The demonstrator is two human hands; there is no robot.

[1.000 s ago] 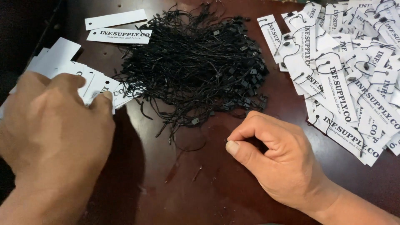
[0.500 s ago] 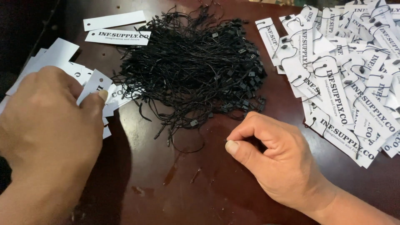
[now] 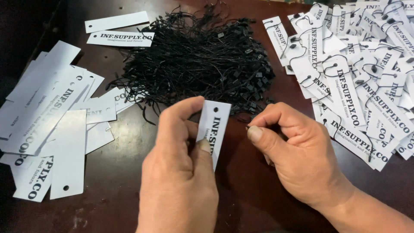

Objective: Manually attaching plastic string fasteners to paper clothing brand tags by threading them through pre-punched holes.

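Note:
My left hand (image 3: 177, 172) holds a white paper tag (image 3: 214, 125) upright between thumb and fingers, its punched hole at the top. Just to the tag's right, my right hand (image 3: 297, 155) is pinched thumb to forefinger, and a short tip of thin black string (image 3: 247, 127) shows at the thumb. Both hands hover over the dark brown table (image 3: 250, 198), just in front of a big heap of black string fasteners (image 3: 202, 64).
A loose pile of plain white tags (image 3: 56, 125) lies at the left, with two more tags (image 3: 118, 30) at the back left. Several tags with black strings attached (image 3: 358, 82) cover the right side.
My left hand left the pile on the left and came to the middle with one tag. The right hand rose slightly and closed in on the tag.

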